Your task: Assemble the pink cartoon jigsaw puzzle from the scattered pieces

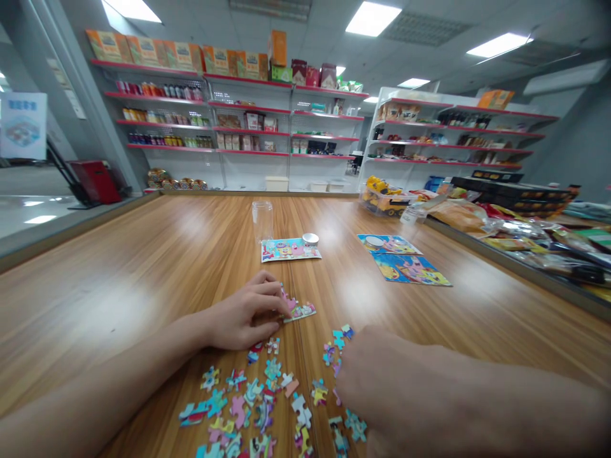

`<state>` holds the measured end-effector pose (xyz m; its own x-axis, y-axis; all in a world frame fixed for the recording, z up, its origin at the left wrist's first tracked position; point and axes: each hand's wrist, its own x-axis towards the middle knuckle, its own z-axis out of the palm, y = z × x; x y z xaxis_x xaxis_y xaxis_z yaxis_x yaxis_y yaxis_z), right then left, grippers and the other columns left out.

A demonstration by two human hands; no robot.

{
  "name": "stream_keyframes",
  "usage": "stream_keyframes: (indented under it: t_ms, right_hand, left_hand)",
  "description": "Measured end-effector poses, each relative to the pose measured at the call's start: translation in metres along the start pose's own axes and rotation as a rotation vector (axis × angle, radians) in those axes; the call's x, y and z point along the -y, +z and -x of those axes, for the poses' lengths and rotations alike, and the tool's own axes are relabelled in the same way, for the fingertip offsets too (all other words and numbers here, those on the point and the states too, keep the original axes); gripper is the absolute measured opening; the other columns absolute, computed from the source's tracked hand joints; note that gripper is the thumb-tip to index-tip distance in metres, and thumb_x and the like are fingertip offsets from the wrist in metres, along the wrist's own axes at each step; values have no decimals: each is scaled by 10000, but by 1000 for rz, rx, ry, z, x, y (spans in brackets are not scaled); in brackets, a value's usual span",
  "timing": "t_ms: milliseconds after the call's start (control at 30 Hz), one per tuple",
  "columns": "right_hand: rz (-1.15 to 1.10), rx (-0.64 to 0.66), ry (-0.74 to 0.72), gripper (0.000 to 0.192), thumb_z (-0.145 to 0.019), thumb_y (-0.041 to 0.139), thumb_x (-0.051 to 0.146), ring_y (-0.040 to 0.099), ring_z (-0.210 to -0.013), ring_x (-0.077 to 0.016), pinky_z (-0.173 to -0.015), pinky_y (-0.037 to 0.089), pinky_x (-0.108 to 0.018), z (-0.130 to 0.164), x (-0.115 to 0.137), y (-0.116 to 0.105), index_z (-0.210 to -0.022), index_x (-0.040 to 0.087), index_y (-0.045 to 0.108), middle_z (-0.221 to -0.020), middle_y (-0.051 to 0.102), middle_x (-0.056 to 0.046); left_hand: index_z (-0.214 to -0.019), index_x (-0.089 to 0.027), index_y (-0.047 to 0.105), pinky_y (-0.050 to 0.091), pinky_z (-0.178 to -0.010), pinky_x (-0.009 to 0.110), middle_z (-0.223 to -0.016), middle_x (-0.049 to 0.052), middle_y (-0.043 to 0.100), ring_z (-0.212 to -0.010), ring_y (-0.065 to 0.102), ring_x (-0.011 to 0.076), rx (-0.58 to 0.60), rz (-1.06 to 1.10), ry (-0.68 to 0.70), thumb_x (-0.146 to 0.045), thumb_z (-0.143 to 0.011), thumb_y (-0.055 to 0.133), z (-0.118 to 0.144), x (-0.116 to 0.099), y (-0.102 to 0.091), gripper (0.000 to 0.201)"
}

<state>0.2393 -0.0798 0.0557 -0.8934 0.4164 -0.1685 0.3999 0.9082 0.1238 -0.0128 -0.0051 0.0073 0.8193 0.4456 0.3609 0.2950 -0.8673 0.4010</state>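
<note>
My left hand (251,310) rests on the wooden table, its fingers loosely bent and apart. Its fingertips touch a joined section of jigsaw puzzle (300,311) in pink and green, partly covered by them. Over the right side of the loose pieces is my right hand (372,375), somewhat blurred, with its back to me and its fingers hidden. Close to its knuckles lie a few pieces (338,339) in light blue and purple. Many more loose jigsaw pieces (262,407) are scattered across the near part of the table between my forearms.
Farther off stand a clear plastic jar (262,221) and a picture card (286,252) with a silver lid (310,239). Two blue cartoon pictures (413,270) lie to the right. Beyond are a bin of yellow toys (384,198), packaged goods (539,235) and stocked shelves (248,131).
</note>
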Motion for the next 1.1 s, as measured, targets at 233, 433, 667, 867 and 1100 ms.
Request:
stream_keyframes:
  t_ms: [233, 433, 667, 867, 1100]
  right_hand:
    - [-29, 5, -67, 322, -712, 822, 401, 384, -274, -108, -336, 108, -273, -17, 6, -14, -562, 173, 652, -420, 578, 4]
    - [-40, -23, -106, 140, -806, 759, 305, 534, -392, -135, -376, 134, -284, -23, 7, -20, -818, 182, 693, -593, 688, -11]
    - [-112, -105, -120, 298, -832, 731, 421, 488, -376, -122, -372, 128, -277, -35, 2, -2, -667, 178, 681, -468, 609, 9]
    - [-288, -367, -267, 374, -842, 705, 487, 567, -472, -116, -424, 279, -248, -49, -13, 38, -636, 178, 655, -508, 612, 24]
    - [-377, -556, -234, 274, -943, 504, 292, 561, -492, -118, -471, 338, -259, -55, -20, 51, -788, 170, 694, -568, 643, 3]
  left_hand:
    - [-1031, -203, 658, 372, -998, 444, -994, 68, 619, -984, 510, 235, -19, 9, 15, -133, -857, 559, -1, 0, 0, 213]
    - [-1037, -208, 654, 356, -1036, 458, -1038, 64, 639, -1013, 520, 236, -23, 36, 28, -123, -849, 565, -1, 2, 1, 225]
    - [-1016, -204, 653, 375, -1018, 445, -1022, 61, 635, -1010, 522, 233, -21, 44, 14, -122, -854, 562, -1, 1, 0, 203]
    - [-1016, -207, 654, 376, -1021, 456, -1018, 64, 629, -998, 513, 237, -24, 27, 0, -148, -865, 563, 0, 2, 1, 185]
    - [-1015, -209, 664, 361, -1030, 447, -1003, 56, 620, -1000, 511, 233, -25, 30, -3, -131, -846, 574, 0, 3, 2, 207]
